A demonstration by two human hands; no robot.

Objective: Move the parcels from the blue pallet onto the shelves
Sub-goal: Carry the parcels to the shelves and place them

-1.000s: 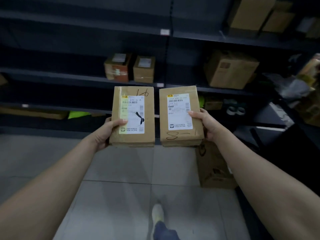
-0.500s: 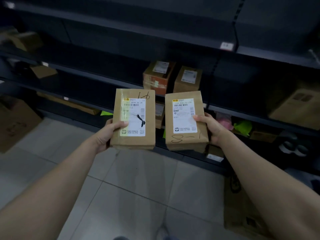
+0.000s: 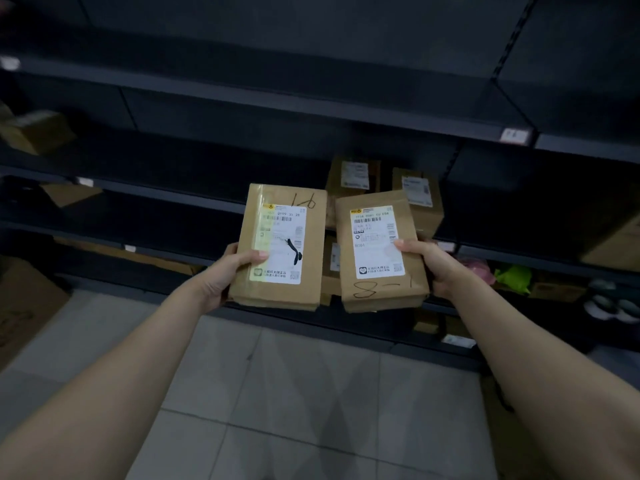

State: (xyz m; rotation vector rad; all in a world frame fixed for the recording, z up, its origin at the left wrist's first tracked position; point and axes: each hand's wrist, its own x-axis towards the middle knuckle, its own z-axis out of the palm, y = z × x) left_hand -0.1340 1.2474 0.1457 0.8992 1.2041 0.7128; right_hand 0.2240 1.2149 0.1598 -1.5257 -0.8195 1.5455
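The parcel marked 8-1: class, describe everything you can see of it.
A flat brown cardboard parcel, its face turned to the camera, slightly tilted, held before the shelves. A white barcoded label covers most of the face; "8-1" is handwritten below it. The right hand grips its right edge, thumb on the label.

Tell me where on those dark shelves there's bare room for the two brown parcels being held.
The middle dark metal shelf has a long bare stretch between the cardboard box at far left and the two labelled cardboard boxes behind the held brown parcels. The shelf above looks bare too. Low right, around the pink and green bags, it is crowded.
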